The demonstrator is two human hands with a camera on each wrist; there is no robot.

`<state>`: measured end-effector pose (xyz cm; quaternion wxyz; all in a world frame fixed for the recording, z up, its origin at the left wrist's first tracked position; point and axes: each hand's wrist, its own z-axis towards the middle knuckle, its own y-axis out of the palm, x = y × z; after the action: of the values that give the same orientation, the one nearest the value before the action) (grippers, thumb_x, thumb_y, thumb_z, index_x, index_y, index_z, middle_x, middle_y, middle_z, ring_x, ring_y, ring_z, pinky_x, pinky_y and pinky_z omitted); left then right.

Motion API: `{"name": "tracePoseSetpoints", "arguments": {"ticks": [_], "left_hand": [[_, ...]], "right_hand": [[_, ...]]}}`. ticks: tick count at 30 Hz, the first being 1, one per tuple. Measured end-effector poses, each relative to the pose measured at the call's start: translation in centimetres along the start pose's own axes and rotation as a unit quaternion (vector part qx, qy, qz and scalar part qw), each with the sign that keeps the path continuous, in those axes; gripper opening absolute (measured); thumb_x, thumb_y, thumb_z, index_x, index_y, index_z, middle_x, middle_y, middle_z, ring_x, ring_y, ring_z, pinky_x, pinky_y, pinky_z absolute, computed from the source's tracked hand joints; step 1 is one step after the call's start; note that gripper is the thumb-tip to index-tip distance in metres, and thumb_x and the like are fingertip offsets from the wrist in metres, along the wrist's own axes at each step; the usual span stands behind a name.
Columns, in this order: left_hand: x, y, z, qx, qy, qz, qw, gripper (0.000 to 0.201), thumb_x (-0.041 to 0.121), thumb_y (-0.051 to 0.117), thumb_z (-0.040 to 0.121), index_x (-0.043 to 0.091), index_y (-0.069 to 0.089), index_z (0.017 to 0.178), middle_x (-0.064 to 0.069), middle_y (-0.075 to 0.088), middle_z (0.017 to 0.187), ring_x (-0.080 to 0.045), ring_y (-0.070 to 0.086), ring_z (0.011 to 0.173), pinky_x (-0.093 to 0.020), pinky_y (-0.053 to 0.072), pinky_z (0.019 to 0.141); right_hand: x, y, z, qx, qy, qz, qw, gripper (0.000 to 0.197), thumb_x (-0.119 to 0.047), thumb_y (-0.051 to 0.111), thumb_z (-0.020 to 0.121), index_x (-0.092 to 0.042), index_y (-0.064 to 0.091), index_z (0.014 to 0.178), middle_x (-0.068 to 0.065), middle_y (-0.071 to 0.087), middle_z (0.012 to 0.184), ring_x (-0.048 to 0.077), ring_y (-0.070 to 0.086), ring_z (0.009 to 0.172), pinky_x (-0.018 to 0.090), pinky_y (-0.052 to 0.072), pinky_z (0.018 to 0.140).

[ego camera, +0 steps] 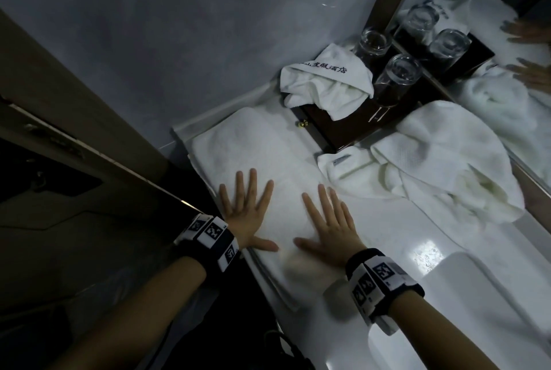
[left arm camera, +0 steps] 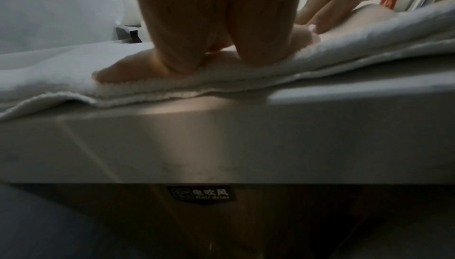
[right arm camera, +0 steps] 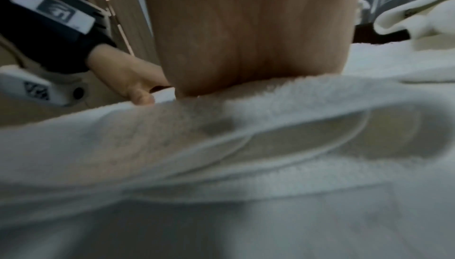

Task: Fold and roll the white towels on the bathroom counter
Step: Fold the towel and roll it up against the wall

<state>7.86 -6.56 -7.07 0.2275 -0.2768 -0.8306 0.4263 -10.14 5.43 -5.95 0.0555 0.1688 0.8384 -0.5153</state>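
A long white towel [ego camera: 262, 152] lies folded flat along the left end of the white counter [ego camera: 396, 226]. My left hand [ego camera: 246, 214] presses flat on its near part, fingers spread and straight. Beside it my right hand [ego camera: 328, 223] lies flat on the same towel, fingers straight. The left wrist view shows my left hand [left arm camera: 211, 35] with its palm down on the folded towel [left arm camera: 172, 88] at the counter's front edge. In the right wrist view the towel [right arm camera: 246, 136] bulges in loose layers below my right hand [right arm camera: 246, 35].
A crumpled waffle-weave towel [ego camera: 447, 161] lies at the right by the mirror [ego camera: 507, 41]. A small lettered towel [ego camera: 325, 80] sits on a dark wooden box [ego camera: 343, 125] with two upturned glasses [ego camera: 396, 77]. The basin [ego camera: 462, 295] is at the near right. A wooden door [ego camera: 74, 119] stands left.
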Motion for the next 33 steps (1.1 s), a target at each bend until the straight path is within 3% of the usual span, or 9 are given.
{"name": "tracePoseSetpoints", "arguments": {"ticks": [9, 11, 13, 16, 18, 21, 24, 30, 33], "left_hand": [[0.1, -1.1, -0.8, 0.003, 0.024, 0.015, 1.000, 0.134, 0.085, 0.050, 0.051, 0.026, -0.041, 0.130, -0.013, -0.055, 0.131, -0.037, -0.047, 0.125, -0.061, -0.031, 0.092], [1.1, -1.3, -2.3, -0.001, 0.017, 0.048, 0.999, 0.127, 0.081, 0.056, 0.054, 0.014, -0.001, 0.146, -0.025, -0.011, 0.151, -0.040, -0.003, 0.142, -0.065, 0.000, 0.107], [2.1, -0.9, -4.0, 0.042, 0.025, 0.058, 0.997, 0.101, 0.071, 0.064, 0.057, 0.019, 0.036, 0.139, -0.019, 0.032, 0.147, -0.034, 0.035, 0.134, -0.060, 0.031, 0.103], [3.4, 2.0, -5.7, 0.051, 0.099, 0.000, 0.994, 0.088, 0.055, 0.048, 0.083, 0.023, -0.007, 0.144, -0.015, -0.015, 0.152, -0.034, -0.014, 0.142, -0.056, -0.011, 0.112], [4.1, 3.4, -6.7, 0.049, 0.094, -0.040, 0.994, 0.086, 0.053, 0.042, 0.087, 0.025, -0.020, 0.140, -0.008, -0.033, 0.146, -0.028, -0.033, 0.135, -0.051, -0.019, 0.113], [5.2, 4.4, -8.4, 0.044, 0.102, -0.071, 0.991, 0.090, 0.053, 0.047, 0.084, 0.026, -0.013, 0.145, -0.003, -0.036, 0.144, -0.022, -0.035, 0.135, -0.043, -0.023, 0.111], [5.4, 5.1, -9.8, 0.041, 0.109, -0.048, 0.992, 0.086, 0.050, 0.047, 0.084, 0.029, -0.009, 0.146, -0.006, -0.032, 0.149, -0.024, -0.033, 0.137, -0.041, -0.023, 0.110], [5.7, 5.2, -11.1, 0.033, 0.104, -0.077, 0.991, 0.086, 0.039, 0.050, 0.085, 0.023, -0.008, 0.147, 0.000, -0.028, 0.152, -0.017, -0.029, 0.139, -0.036, -0.019, 0.114], [6.3, 5.3, -11.8, 0.033, 0.105, -0.095, 0.989, 0.082, 0.028, 0.047, 0.087, 0.017, -0.007, 0.147, -0.002, -0.018, 0.156, -0.014, -0.022, 0.142, -0.032, -0.016, 0.116]], "right_hand": [[-1.0, 1.7, -0.4, 0.033, 0.057, -0.023, 0.998, 0.087, -0.076, 0.016, 0.077, -0.034, -0.034, 0.136, 0.000, -0.040, 0.145, 0.024, -0.032, 0.135, 0.048, 0.006, 0.114], [-1.0, 1.7, -0.4, 0.025, 0.059, -0.021, 0.998, 0.088, -0.076, 0.016, 0.078, -0.035, -0.038, 0.133, -0.001, -0.044, 0.142, 0.024, -0.029, 0.138, 0.049, 0.007, 0.114], [-1.0, 1.6, -0.5, 0.020, 0.058, -0.015, 0.998, 0.088, -0.075, 0.018, 0.079, -0.034, -0.038, 0.132, 0.000, -0.045, 0.141, 0.026, -0.023, 0.142, 0.049, 0.007, 0.114], [-1.6, 1.5, -1.2, 0.009, 0.054, -0.004, 0.998, 0.086, -0.072, 0.022, 0.084, -0.033, -0.037, 0.133, -0.001, -0.044, 0.141, 0.027, -0.019, 0.143, 0.048, 0.007, 0.114], [-1.8, 1.3, -1.8, -0.014, 0.050, -0.002, 0.999, 0.080, -0.068, 0.020, 0.088, -0.033, -0.033, 0.136, -0.001, -0.043, 0.142, 0.028, -0.018, 0.144, 0.049, 0.009, 0.114], [-2.0, -0.3, -2.6, -0.022, 0.052, 0.083, 0.995, 0.065, -0.052, 0.027, 0.095, -0.038, -0.013, 0.145, 0.000, -0.022, 0.156, 0.031, -0.001, 0.143, 0.052, 0.015, 0.111], [-1.5, -1.8, -3.0, 0.038, 0.108, 0.273, 0.955, 0.074, -0.027, 0.056, 0.090, -0.028, 0.009, 0.147, 0.013, 0.015, 0.149, 0.037, 0.028, 0.131, 0.047, 0.027, 0.108], [0.1, -2.0, -3.8, -0.083, 0.186, 0.273, 0.940, 0.073, -0.049, 0.064, 0.081, -0.007, 0.040, 0.136, 0.015, 0.052, 0.135, 0.030, 0.048, 0.124, 0.039, 0.036, 0.106], [0.4, -1.8, -4.7, -0.104, 0.149, 0.418, 0.890, 0.052, -0.026, 0.073, 0.078, -0.011, 0.055, 0.124, 0.008, 0.066, 0.117, 0.027, 0.060, 0.109, 0.046, 0.045, 0.100]]}}
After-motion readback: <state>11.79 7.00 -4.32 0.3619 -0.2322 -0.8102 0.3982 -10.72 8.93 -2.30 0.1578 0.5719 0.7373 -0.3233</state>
